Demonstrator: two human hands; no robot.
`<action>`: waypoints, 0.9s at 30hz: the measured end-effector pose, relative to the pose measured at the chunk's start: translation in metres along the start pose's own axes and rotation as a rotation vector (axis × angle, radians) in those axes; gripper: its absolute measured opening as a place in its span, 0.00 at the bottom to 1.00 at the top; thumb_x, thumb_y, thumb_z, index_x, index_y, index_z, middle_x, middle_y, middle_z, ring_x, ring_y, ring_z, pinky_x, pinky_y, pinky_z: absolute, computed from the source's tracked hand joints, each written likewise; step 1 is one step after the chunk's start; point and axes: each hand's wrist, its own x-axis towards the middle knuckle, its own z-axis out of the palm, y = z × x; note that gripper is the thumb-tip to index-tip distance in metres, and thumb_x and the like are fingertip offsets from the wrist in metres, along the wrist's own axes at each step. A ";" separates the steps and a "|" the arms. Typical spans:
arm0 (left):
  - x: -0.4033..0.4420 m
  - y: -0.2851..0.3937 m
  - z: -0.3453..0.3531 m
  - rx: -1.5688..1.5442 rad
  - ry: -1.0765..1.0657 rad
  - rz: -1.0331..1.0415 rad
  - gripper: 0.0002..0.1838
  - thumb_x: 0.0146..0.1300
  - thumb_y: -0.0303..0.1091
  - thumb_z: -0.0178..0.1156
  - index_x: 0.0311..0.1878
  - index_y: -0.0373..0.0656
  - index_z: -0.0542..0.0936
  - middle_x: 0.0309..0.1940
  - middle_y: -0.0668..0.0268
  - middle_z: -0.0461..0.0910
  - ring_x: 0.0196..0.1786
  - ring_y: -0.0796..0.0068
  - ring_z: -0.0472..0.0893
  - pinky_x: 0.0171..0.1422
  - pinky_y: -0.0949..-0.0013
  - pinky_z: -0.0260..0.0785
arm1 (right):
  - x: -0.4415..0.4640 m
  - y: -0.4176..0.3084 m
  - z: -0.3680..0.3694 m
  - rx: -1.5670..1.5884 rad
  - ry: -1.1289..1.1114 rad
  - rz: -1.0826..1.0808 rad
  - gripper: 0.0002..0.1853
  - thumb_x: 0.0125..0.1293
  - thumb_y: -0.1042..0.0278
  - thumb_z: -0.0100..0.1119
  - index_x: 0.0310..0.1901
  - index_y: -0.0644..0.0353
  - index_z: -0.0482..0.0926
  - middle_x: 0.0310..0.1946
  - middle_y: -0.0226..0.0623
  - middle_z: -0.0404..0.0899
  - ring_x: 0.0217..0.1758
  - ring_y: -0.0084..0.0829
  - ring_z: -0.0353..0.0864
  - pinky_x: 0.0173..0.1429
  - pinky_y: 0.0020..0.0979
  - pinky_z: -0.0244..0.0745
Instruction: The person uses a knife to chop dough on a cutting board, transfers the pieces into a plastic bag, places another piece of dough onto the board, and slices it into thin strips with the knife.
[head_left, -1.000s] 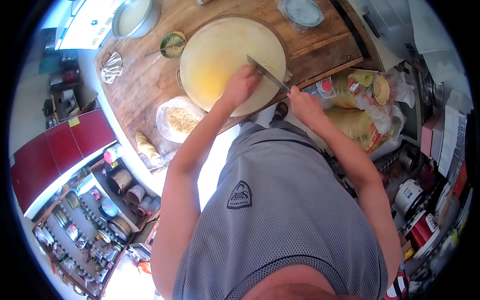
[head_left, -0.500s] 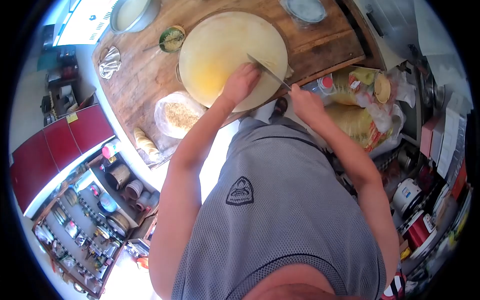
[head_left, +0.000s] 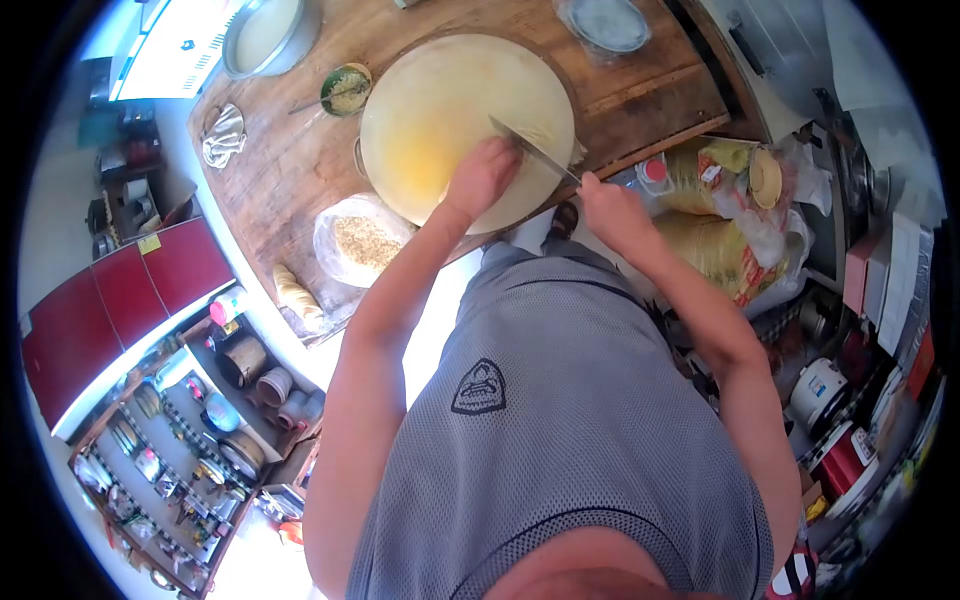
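Note:
A large round cutting board [head_left: 430,90], pale with a yellow patch, lies on the wooden table. My right hand [head_left: 613,208] grips the handle of a kitchen knife [head_left: 545,158], whose blade slants across the board's right side. Right beside the blade, my left hand [head_left: 484,173] rests on the board with its fingers curled and pressed down. Whatever lies under those fingers is hidden. On the blade's far side are thin pale shreds [head_left: 541,132], too small to name surely.
Around the board on the table [head_left: 290,160] are a bag of crumbly food [head_left: 366,243], a green bowl [head_left: 346,90] with a utensil, a large metal pot [head_left: 265,38], a crumpled cloth [head_left: 223,136] and a covered dish [head_left: 608,24]. Filled bags [head_left: 700,240] stand below the right edge.
The view has shifted slightly, so the board and table sit a little lower. Both hands keep nearly the same place on the board and knife.

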 end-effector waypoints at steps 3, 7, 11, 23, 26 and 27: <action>-0.001 0.000 0.000 -0.001 -0.013 -0.053 0.09 0.64 0.28 0.67 0.47 0.41 0.84 0.51 0.59 0.83 0.54 0.54 0.81 0.59 0.58 0.77 | -0.017 -0.012 -0.025 0.022 -0.011 0.016 0.11 0.77 0.64 0.49 0.42 0.64 0.72 0.29 0.57 0.84 0.37 0.60 0.86 0.41 0.57 0.79; 0.003 0.001 -0.002 -0.019 0.011 -0.022 0.09 0.64 0.28 0.67 0.47 0.41 0.85 0.51 0.59 0.83 0.53 0.55 0.81 0.58 0.58 0.77 | -0.001 -0.001 0.006 0.017 -0.019 0.014 0.10 0.76 0.65 0.50 0.42 0.64 0.72 0.29 0.58 0.84 0.37 0.60 0.86 0.42 0.57 0.79; 0.003 -0.002 0.001 -0.026 0.017 -0.023 0.09 0.64 0.28 0.67 0.47 0.40 0.85 0.51 0.59 0.82 0.53 0.54 0.81 0.57 0.57 0.77 | -0.007 -0.003 -0.011 0.013 -0.012 -0.005 0.09 0.76 0.66 0.50 0.43 0.64 0.73 0.31 0.58 0.85 0.38 0.60 0.86 0.43 0.58 0.79; 0.003 -0.002 -0.001 -0.021 -0.015 -0.026 0.10 0.63 0.27 0.67 0.47 0.41 0.85 0.51 0.56 0.82 0.55 0.52 0.80 0.59 0.56 0.76 | 0.004 -0.001 0.013 0.024 0.039 -0.001 0.11 0.77 0.63 0.49 0.42 0.64 0.72 0.29 0.57 0.84 0.37 0.60 0.86 0.41 0.59 0.79; 0.006 0.009 -0.012 0.016 -0.008 -0.023 0.10 0.63 0.28 0.67 0.48 0.42 0.85 0.51 0.57 0.82 0.55 0.51 0.80 0.59 0.56 0.76 | 0.001 -0.003 0.015 0.014 0.045 -0.005 0.11 0.77 0.63 0.49 0.42 0.64 0.72 0.29 0.57 0.84 0.36 0.60 0.86 0.41 0.59 0.80; 0.005 0.006 -0.011 0.018 -0.008 -0.019 0.10 0.63 0.28 0.67 0.48 0.42 0.85 0.51 0.57 0.82 0.55 0.51 0.80 0.59 0.56 0.76 | 0.000 -0.003 0.015 0.002 0.034 0.000 0.12 0.77 0.63 0.48 0.42 0.64 0.72 0.29 0.57 0.84 0.36 0.60 0.86 0.41 0.58 0.80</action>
